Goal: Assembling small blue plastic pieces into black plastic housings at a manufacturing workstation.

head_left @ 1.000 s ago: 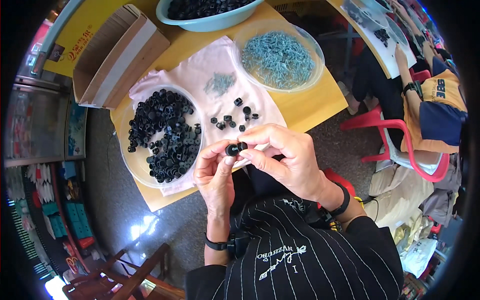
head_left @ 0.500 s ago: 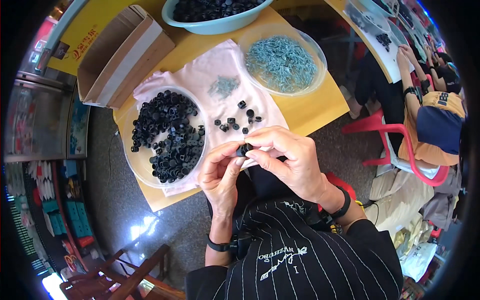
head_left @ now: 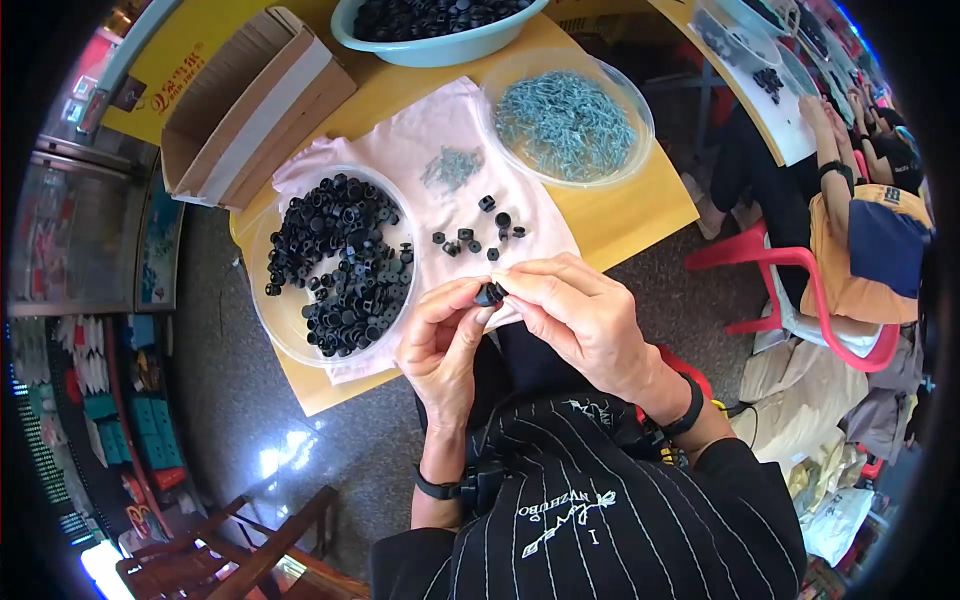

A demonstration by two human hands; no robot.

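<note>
Between the fingertips of both hands is a small black round plastic part (head_left: 486, 296), held over the near edge of the table. My left hand (head_left: 438, 355) pinches it from the left with thumb and forefinger. On its right side, my right hand (head_left: 588, 315) closes thumb and fingers on it, hiding some of its outline. Several loose black plastic parts (head_left: 465, 235) lie just beyond on a pink cloth (head_left: 400, 137). Left of my hands, a clear round tub (head_left: 262, 318) is filled with black caps and discs (head_left: 345, 215).
A small heap of screws (head_left: 453, 168) lies on the cloth. Farther right stands a clear tub of screws (head_left: 565, 120). A light blue basin (head_left: 440, 48) of black parts and an open cardboard box (head_left: 265, 120) stand at the back. Another person sits by a red chair (head_left: 820, 300) at right.
The black part has turned slightly between my fingertips, and my right thumb and fingers have shifted a little on it. The view has moved slightly.
</note>
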